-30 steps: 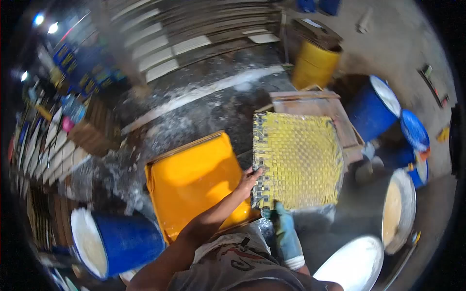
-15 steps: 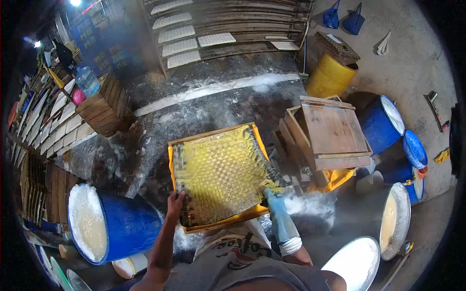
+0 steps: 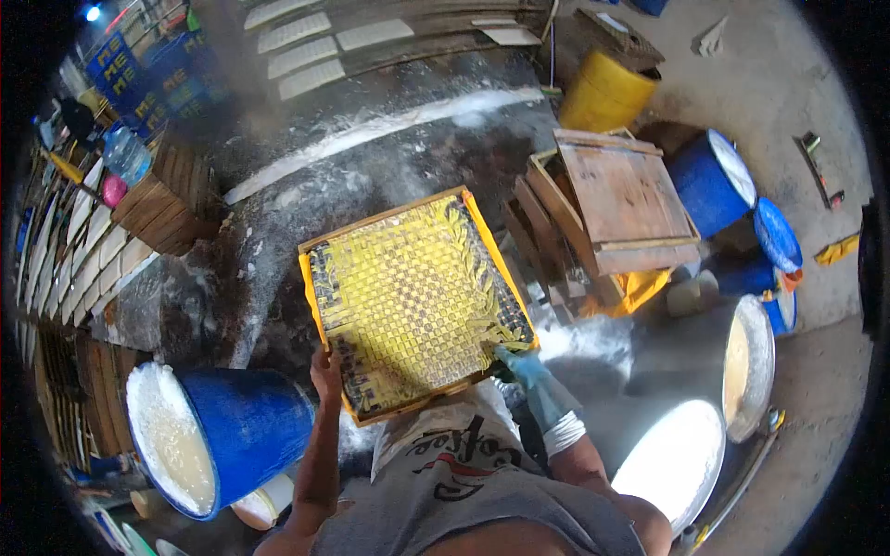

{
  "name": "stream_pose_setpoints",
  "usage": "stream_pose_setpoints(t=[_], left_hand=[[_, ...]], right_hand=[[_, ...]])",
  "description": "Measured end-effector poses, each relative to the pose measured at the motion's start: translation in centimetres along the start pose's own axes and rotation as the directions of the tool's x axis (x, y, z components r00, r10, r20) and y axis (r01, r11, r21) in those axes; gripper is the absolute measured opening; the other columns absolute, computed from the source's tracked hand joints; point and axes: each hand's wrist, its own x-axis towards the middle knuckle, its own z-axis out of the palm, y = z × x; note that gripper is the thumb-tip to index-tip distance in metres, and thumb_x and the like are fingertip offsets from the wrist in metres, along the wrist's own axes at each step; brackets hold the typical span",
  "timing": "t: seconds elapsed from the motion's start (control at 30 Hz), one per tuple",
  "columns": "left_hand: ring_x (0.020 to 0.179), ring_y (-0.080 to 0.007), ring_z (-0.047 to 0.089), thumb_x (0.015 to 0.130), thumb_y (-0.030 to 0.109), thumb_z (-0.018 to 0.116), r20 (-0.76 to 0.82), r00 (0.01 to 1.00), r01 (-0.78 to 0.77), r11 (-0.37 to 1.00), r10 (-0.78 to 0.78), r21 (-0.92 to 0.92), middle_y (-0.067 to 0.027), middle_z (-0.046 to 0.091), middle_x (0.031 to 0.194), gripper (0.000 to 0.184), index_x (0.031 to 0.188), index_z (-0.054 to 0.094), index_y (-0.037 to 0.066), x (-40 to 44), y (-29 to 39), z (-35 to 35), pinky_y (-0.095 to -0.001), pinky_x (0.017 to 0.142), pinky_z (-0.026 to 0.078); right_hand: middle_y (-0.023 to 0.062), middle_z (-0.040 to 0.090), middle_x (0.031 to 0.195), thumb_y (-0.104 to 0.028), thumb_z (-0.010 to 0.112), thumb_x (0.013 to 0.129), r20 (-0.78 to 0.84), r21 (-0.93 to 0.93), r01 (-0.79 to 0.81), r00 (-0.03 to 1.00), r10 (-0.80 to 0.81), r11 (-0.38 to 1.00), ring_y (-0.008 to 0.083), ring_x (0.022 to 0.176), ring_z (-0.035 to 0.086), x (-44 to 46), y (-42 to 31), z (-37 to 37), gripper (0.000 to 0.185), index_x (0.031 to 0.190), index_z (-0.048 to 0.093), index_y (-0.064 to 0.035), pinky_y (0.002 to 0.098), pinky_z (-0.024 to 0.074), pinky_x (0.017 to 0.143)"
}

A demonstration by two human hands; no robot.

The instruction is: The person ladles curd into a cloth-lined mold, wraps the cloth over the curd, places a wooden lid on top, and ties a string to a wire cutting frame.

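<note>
A yellow woven mat (image 3: 417,301) with dark edges lies in a wooden frame (image 3: 380,215) lined with orange sheeting, just in front of my body. My left hand (image 3: 326,372), bare, is closed at the frame's lower left edge and mat corner; its fingers are partly hidden. My right hand (image 3: 521,369), in a blue-green glove, grips the mat's lower right corner, where yellow strips bunch up. The mat covers whatever is inside the frame.
A blue barrel (image 3: 250,431) with pale contents stands at lower left. Stacked wooden boxes (image 3: 626,199) are at right, near blue barrels (image 3: 709,185). Large round pans (image 3: 675,459) stand at lower right. A wooden crate (image 3: 171,204) sits at upper left.
The mat has moved left from beside the orange-lined frame onto it. My left hand has shifted to the left edge, and my right hand has stayed at the mat's lower right corner.
</note>
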Motion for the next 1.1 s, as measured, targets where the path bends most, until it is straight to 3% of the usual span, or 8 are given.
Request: stream_pose_setpoints(t=[0.23, 0.4, 0.7, 0.77, 0.8, 0.87, 0.97, 1.1], left_hand=[[0.103, -0.0234, 0.062, 0.099, 0.016, 0.073, -0.004, 0.903, -0.355, 0.750, 0.430, 0.558, -0.0140, 0.060, 0.123, 0.044, 0.138, 0.056, 0.006, 0.1, 4.7, 3.2, -0.0373, 0.085, 0.055], [0.094, -0.0194, 0.069, 0.100, 0.015, 0.072, 0.282, 0.915, -0.348, 0.917, 0.288, 0.193, -0.0114, 0.064, 0.127, 0.038, 0.134, 0.057, 0.004, 4.9, 8.8, 15.9, -0.0323, 0.073, 0.057], [0.110, -0.0238, 0.067, 0.099, 0.021, 0.072, 0.722, 0.646, -0.567, 0.789, 0.248, 0.236, -0.0126, 0.068, 0.130, 0.044, 0.138, 0.059, 0.005, 14.6, 16.4, 50.6, -0.0349, 0.093, 0.053], [0.109, -0.0274, 0.068, 0.099, 0.024, 0.066, 0.878, 0.332, -0.927, -0.053, 0.345, 0.372, -0.0116, 0.072, 0.123, 0.035, 0.131, 0.066, 0.010, 15.3, 18.1, 54.9, -0.0490, 0.108, 0.041], [0.109, -0.0274, 0.068, 0.099, 0.024, 0.066, 0.879, 0.334, -0.928, -0.046, 0.340, 0.370, -0.0116, 0.072, 0.123, 0.035, 0.131, 0.066, 0.010, 14.8, 19.2, 56.8, -0.0490, 0.108, 0.041], [0.113, -0.0304, 0.069, 0.098, 0.028, 0.060, 0.794, 0.535, -0.818, -0.413, -0.289, 0.400, -0.0108, 0.075, 0.119, 0.031, 0.123, 0.074, 0.013, 13.5, 20.3, 59.6, -0.0621, 0.113, 0.027], [0.101, -0.0280, 0.071, 0.098, 0.037, 0.060, 0.853, 0.461, -0.771, -0.586, -0.246, 0.248, -0.0102, 0.077, 0.091, 0.034, 0.085, 0.079, 0.013, 16.0, 12.0, 61.6, -0.0513, 0.099, 0.044], [0.131, -0.0298, 0.063, 0.098, 0.021, 0.060, 0.635, 0.521, -0.853, -0.330, -0.570, 0.404, -0.0117, 0.073, 0.129, 0.034, 0.126, 0.074, 0.008, 15.3, 8.9, 63.0, -0.0626, 0.125, 0.011]], right_hand=[[0.0047, 0.075, 0.091, -0.029, 0.072, 0.096, -0.249, -0.124, -0.165, 0.960, 0.131, 0.978, 0.0158, 0.077, 0.068, 4.2, 10.9, -11.0, 0.031, 0.115, 0.073, -0.0045, 0.0326, 0.0568, 0.073], [0.0102, 0.076, 0.093, -0.032, 0.068, 0.097, -0.190, -0.286, -0.175, 0.974, 0.123, 0.942, 0.0203, 0.079, 0.071, 14.0, 17.8, -14.8, 0.032, 0.118, 0.074, -0.0082, 0.0336, 0.0584, 0.078], [0.0112, 0.073, 0.114, -0.033, 0.064, 0.101, 0.071, 0.544, -0.210, 0.976, 0.205, 0.812, 0.0230, 0.098, 0.070, 17.9, 13.3, -12.4, 0.038, 0.130, 0.068, -0.0082, 0.0361, 0.0562, 0.090], [0.0115, 0.072, 0.118, -0.033, 0.064, 0.102, 0.172, 0.751, -0.234, 0.972, 0.158, 0.617, 0.0236, 0.102, 0.069, 18.3, 12.5, -12.1, 0.039, 0.133, 0.067, -0.0081, 0.0366, 0.0557, 0.093], [0.0116, 0.071, 0.120, -0.033, 0.063, 0.103, 0.221, 0.822, -0.258, 0.966, 0.133, 0.508, 0.0239, 0.104, 0.069, 18.5, 12.3, -11.9, 0.040, 0.134, 0.066, -0.0081, 0.0369, 0.0555, 0.094], [0.0118, 0.071, 0.125, -0.033, 0.062, 0.104, 0.310, 0.887, -0.317, 0.948, 0.076, 0.335, 0.0245, 0.109, 0.069, 17.8, 10.3, -11.9, 0.042, 0.137, 0.065, -0.0081, 0.0375, 0.0550, 0.097], [0.0122, 0.070, 0.132, -0.033, 0.061, 0.105, 0.390, 0.902, -0.385, 0.921, 0.012, 0.198, 0.0254, 0.115, 0.068, 18.0, 8.8, -11.5, 0.044, 0.141, 0.063, -0.0081, 0.0383, 0.0543, 0.101], [0.0134, 0.060, 0.146, -0.030, 0.057, 0.108, 0.480, 0.720, -0.429, 0.876, 0.056, 0.546, 0.0230, 0.130, 0.060, 20.5, 12.3, -11.4, 0.050, 0.147, 0.055, 0.0004, 0.0387, 0.0450, 0.116]])
